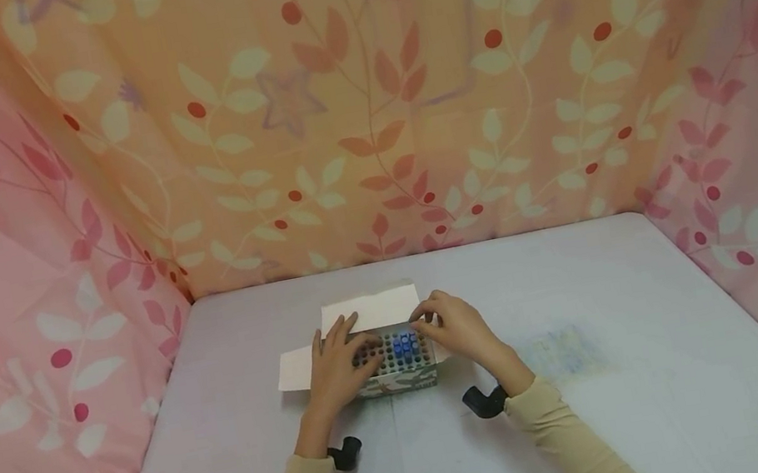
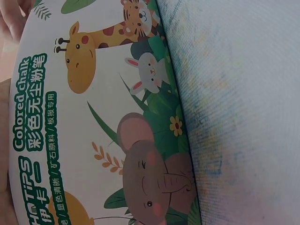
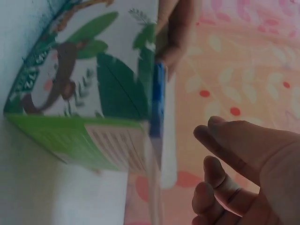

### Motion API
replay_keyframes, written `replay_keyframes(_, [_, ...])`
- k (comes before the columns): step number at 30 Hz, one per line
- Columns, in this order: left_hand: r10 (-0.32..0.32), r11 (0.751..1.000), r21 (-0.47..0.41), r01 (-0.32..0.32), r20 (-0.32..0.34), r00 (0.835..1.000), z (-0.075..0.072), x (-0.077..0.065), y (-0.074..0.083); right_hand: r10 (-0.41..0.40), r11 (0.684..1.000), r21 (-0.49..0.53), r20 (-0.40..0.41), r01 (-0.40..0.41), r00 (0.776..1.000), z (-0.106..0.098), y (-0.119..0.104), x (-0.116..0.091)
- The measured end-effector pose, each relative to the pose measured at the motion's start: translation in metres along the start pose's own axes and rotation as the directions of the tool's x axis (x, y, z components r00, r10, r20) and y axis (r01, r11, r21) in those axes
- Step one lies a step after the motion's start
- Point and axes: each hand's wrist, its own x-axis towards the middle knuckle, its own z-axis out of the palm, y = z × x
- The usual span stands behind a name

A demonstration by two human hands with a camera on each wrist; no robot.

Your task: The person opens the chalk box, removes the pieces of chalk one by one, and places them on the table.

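Note:
A chalk box with animal pictures and the words "Colored chalk" stands on the table with its flaps spread. Inside is a grid of round holes, and a small cluster of blue chalks rises from its right half. My left hand rests at the left side of the box, fingers spread over the grid. By the right end of the box is my right hand. In the right wrist view its loosely bent fingers hold nothing, beside the box and a blue chalk edge.
The box's lid leans back behind it, and a white side flap sticks out left. A smudged coloured patch marks the table to the right. Patterned curtains enclose the back and sides.

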Motion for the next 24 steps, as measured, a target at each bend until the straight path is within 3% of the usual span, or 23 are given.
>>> replay_keyframes(9, [0.014,1.000,-0.001,-0.014,-0.010,1.000,-0.001,-0.001,0.001,-0.108,0.984,-0.146,0.005,0.107,0.994,0.029,-0.003,0.004])
replay_keyframes(24, [0.028,1.000,0.006,-0.028,-0.037,0.999,-0.001,-0.002,0.002,-0.120,0.980,-0.158,-0.001,0.118,0.993,0.035,-0.007,0.002])
